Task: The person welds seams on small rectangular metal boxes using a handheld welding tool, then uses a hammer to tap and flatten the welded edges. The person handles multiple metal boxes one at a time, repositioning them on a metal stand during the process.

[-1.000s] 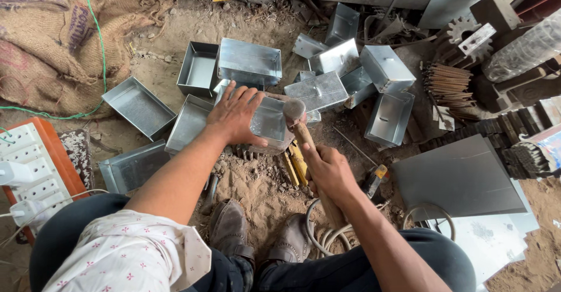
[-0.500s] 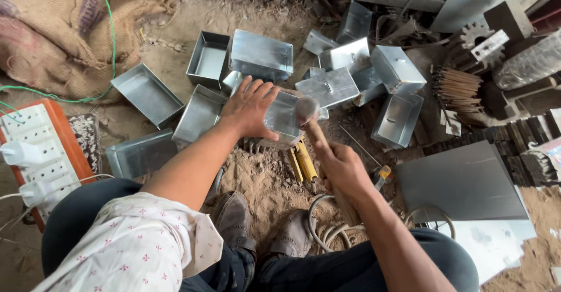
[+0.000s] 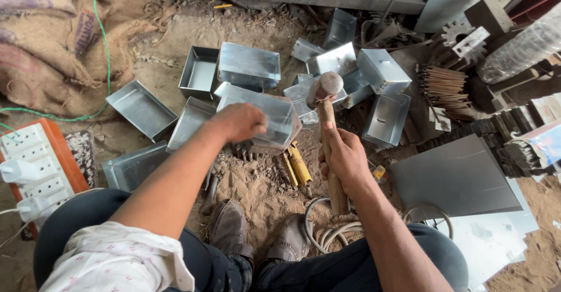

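My left hand point(image 3: 238, 122) grips the near rim of a shiny sheet-metal box point(image 3: 274, 116) that rests on a block in front of my feet. My right hand point(image 3: 345, 157) is closed around the wooden handle of a mallet point(image 3: 325, 93), whose rounded head is raised just above the box's right edge. Yellow-handled tools point(image 3: 298, 166) lie on the sandy ground below the box, between my two hands.
Several finished metal boxes and trays point(image 3: 248, 67) are scattered on the dirt beyond. A flat grey metal sheet point(image 3: 456, 178) lies at right, an orange power strip point(image 3: 26, 157) at left, burlap sacks point(image 3: 47, 40) at upper left, coiled hose point(image 3: 327, 233) by my shoes.
My right hand has lifted the mallet so its head stands higher above the box. My left hand has shifted from lying flat on the box to gripping its near edge.
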